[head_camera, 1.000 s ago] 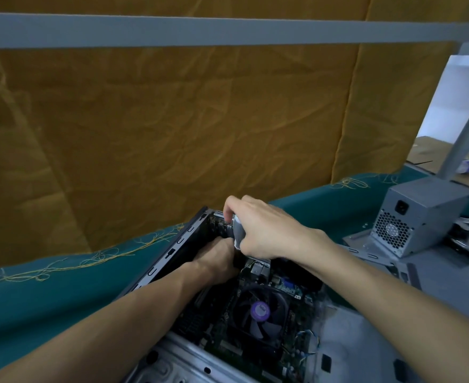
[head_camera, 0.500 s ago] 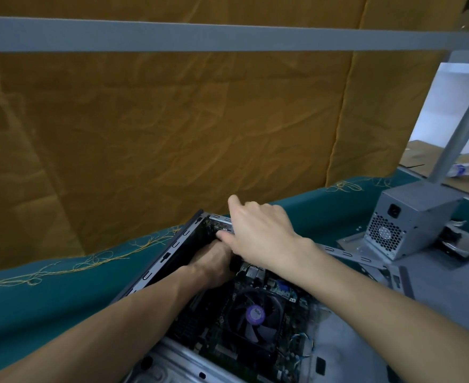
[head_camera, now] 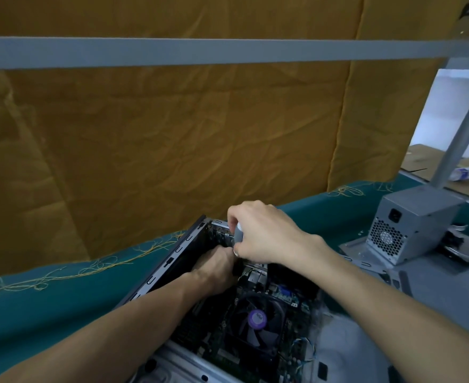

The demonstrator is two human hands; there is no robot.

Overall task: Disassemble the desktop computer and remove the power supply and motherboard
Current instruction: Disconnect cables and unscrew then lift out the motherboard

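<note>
The open desktop case [head_camera: 169, 261] lies on the green cloth, with its motherboard [head_camera: 296, 297] and a black CPU fan [head_camera: 258, 319] with a purple sticker inside. My left hand [head_camera: 216, 268] reaches down into the far end of the case; its fingers are hidden. Just above it at the case's rear edge, my right hand [head_camera: 269, 236] grips a short grey handle [head_camera: 238, 234], apparently a screwdriver; its tip is hidden. The grey power supply [head_camera: 410, 225] stands outside the case at the right.
The power supply rests on a loose metal panel [head_camera: 355, 248], beside a drive-like part [head_camera: 465, 247]. A yellow fabric backdrop [head_camera: 172, 134] rises close behind the table. A grey frame bar [head_camera: 200, 52] crosses overhead, and a slanted post [head_camera: 460, 139] stands at the right.
My right hand has turned on the grey handle, which shows again between thumb and fingers. The left hand stays deep in the case. The view shifted slightly.
</note>
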